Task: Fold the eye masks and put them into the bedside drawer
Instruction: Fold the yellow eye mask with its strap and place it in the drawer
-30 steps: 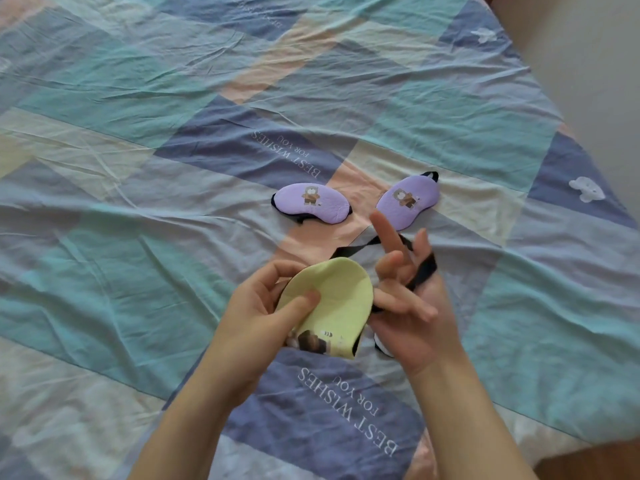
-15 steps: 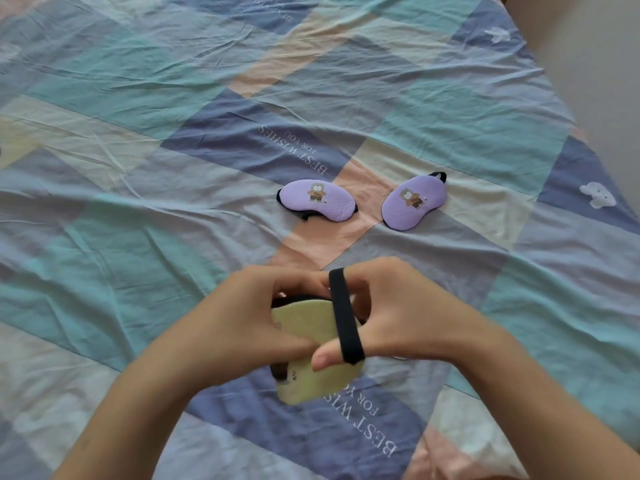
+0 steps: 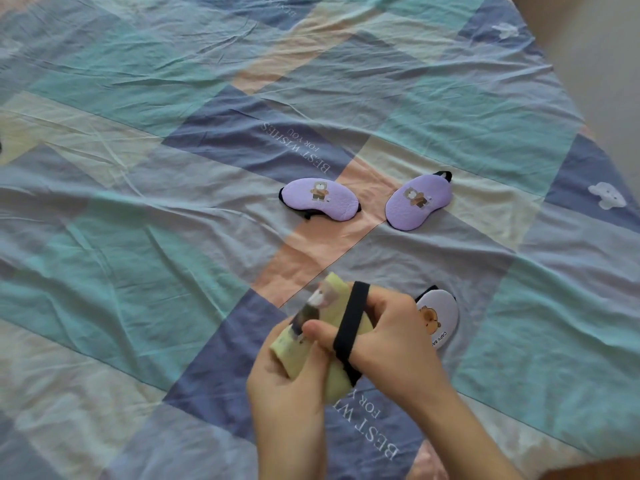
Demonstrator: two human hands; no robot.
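A folded yellow eye mask point(image 3: 330, 379) is held between both hands above the bed. My left hand point(image 3: 287, 386) grips its lower part. My right hand point(image 3: 391, 344) holds its black elastic strap point(image 3: 349, 327), which runs over the thumb and around the mask. Two purple eye masks lie flat on the bed beyond, one on the left point(image 3: 320, 199) and one on the right point(image 3: 419, 200). A white eye mask with a bear print point(image 3: 438, 320) lies just right of my right hand, partly hidden by it. No drawer is in view.
A patchwork bedsheet point(image 3: 173, 237) in teal, blue, peach and cream covers the whole bed. A pale wall point(image 3: 595, 81) stands along the bed's right side. A strip of wooden floor point(image 3: 588, 471) shows at the bottom right corner.
The yellow mask has been folded tighter and turned, its printed side now facing up. The strap has gone from my raised fingers to around the mask. The white mask has come into sight.
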